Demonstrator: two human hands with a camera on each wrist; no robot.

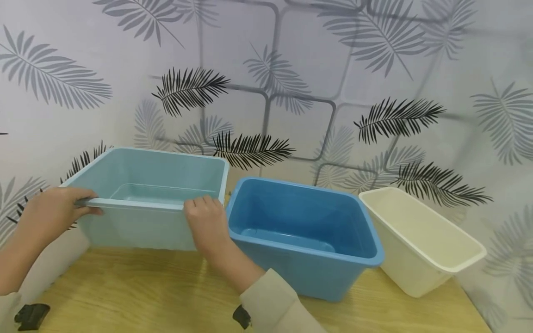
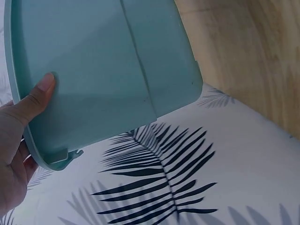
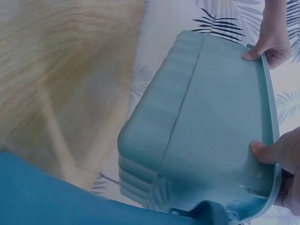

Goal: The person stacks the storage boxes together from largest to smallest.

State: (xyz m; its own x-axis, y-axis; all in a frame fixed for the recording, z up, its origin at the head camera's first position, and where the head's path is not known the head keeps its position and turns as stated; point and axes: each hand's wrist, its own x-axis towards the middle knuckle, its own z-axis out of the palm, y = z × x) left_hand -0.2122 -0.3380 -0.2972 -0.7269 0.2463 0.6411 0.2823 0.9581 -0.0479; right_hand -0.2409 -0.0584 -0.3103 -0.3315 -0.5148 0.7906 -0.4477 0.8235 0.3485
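Observation:
A light teal plastic bin (image 1: 137,226) is held by both hands at the left, its inside facing up in the head view. My left hand (image 1: 56,212) grips the rim at the bin's front left corner. In the left wrist view, that thumb lies on the outer wall (image 2: 93,70) with fingers over the rim. My right hand (image 1: 208,226) grips the same front rim near the right corner. The right wrist view shows its thumb pressed on the outside wall (image 3: 215,103), fingers curled over the rim and partly hidden.
A darker blue bin (image 1: 291,268) stands close to the right of the teal one. Beyond it, a cream bin (image 1: 405,259) sits at an angle on the wooden table (image 1: 137,291). A leaf-patterned wall covering (image 1: 308,55) rises behind them.

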